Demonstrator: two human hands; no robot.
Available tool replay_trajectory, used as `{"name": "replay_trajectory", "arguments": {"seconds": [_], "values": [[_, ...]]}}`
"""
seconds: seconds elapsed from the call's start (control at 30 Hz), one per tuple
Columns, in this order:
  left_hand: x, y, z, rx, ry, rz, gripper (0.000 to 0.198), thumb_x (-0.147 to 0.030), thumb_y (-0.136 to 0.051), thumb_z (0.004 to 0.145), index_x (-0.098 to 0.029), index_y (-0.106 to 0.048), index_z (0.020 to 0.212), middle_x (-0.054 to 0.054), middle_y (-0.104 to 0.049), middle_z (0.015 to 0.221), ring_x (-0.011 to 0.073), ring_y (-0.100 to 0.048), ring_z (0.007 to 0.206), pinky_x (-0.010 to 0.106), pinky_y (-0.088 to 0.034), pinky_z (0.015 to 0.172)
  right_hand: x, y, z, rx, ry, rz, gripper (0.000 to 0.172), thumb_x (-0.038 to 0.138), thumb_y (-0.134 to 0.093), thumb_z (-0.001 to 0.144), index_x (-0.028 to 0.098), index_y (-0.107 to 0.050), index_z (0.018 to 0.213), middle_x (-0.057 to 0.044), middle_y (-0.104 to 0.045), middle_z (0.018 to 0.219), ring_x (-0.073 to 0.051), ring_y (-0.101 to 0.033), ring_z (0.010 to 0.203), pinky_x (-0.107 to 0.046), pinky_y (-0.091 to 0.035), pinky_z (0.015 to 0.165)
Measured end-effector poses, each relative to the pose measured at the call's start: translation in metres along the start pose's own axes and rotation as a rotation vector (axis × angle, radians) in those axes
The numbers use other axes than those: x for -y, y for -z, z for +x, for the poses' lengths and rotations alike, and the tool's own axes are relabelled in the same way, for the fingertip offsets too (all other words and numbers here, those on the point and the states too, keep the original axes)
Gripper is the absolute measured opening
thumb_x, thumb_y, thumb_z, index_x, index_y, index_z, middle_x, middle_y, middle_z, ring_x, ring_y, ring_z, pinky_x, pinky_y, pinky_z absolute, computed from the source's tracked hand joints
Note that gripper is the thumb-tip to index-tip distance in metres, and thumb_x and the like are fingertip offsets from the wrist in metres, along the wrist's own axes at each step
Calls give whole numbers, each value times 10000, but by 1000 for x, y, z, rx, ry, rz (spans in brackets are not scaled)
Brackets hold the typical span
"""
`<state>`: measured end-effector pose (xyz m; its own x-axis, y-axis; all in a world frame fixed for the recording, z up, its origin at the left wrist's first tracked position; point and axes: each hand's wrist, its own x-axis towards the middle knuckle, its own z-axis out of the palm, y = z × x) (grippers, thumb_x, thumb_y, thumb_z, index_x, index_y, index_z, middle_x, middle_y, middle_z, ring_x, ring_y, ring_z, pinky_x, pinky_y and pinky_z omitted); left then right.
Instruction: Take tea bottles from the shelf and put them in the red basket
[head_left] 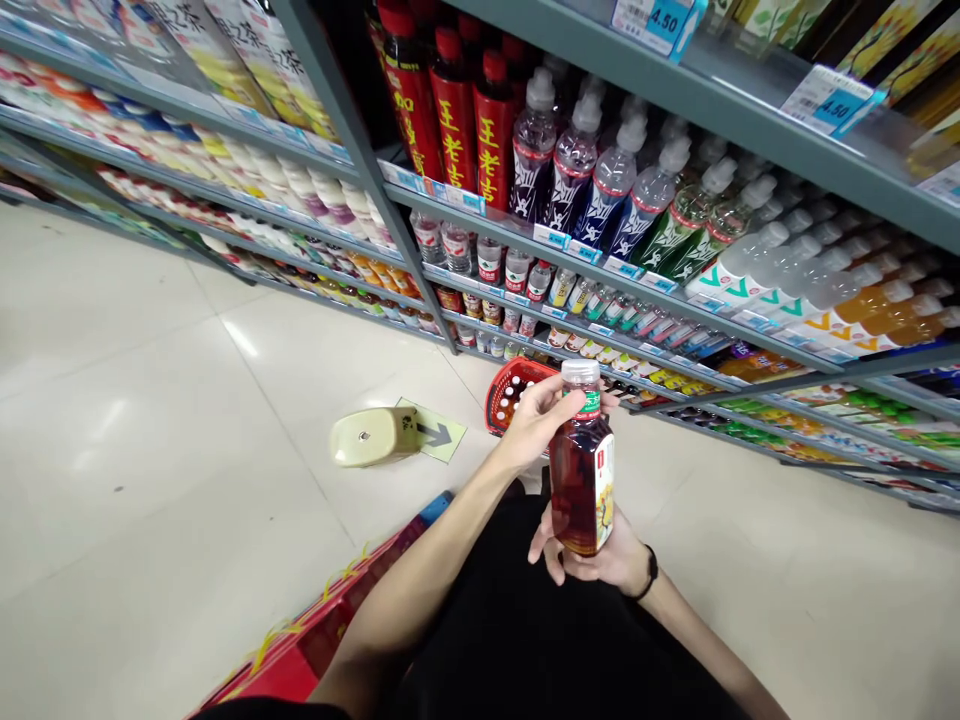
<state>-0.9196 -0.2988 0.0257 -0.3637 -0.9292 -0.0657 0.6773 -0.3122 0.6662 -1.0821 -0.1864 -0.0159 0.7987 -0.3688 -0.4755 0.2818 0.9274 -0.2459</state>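
Observation:
A bottle of dark reddish-brown drink (576,485) stands nearly upright between my hands, in front of my black clothing. It has a clear cap, a green and red neck label and a pale side label with a yellow picture. My left hand (536,415) is closed around the neck, just under the cap, with the thumb across the neck label. Beneath the bottle, my right hand (600,560) holds its base, fingers curled at the bottom edge. A dark band circles the right wrist.
Shelves (615,250) packed with bottled drinks run across ahead. On the floor by them sits a red basket (491,400) holding several bottles. A cream step stool (367,437) stands left of it, beside a floor arrow sticker (439,435). A red display (292,665) is at lower left.

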Motion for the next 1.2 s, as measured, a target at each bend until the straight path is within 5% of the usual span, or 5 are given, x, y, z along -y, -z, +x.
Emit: {"name": "replay_trajectory", "arguments": {"seconds": [0.4,0.83,1.0,1.2], "values": [[3,7,3,-71,15,-45,474,-538,-836,866,-138,-776,1113,139,-803,1007,248,-777,832,334,-630,790,-7,3,7,20,-16,-80,956,897,-410,816,20,-707,1054,-266,-757,884,-231,-678,565,-242,-384,379],[5,8,0,-100,40,-44,522,-562,-819,863,-105,-758,1109,172,-803,1014,273,-783,881,316,-614,759,-11,-7,7,-35,30,-144,1083,983,-287,849,19,-756,1004,-250,-770,863,-222,-696,580,-241,-436,466],[2,6,0,-109,66,-40,580,-633,-813,822,-111,-759,1069,174,-803,1007,309,-779,963,377,-614,890,-10,-18,5,-234,116,-196,1021,906,-296,925,8,-770,1031,-254,-779,873,-217,-703,581,-259,-483,514],[6,16,0,-33,68,38,608,-657,-752,880,-167,-726,1240,152,-794,1054,303,-762,1031,388,-578,968,0,-29,4,-506,277,-128,662,691,-481,998,89,-726,1124,-173,-783,905,-248,-743,715,-310,-563,617]]}}
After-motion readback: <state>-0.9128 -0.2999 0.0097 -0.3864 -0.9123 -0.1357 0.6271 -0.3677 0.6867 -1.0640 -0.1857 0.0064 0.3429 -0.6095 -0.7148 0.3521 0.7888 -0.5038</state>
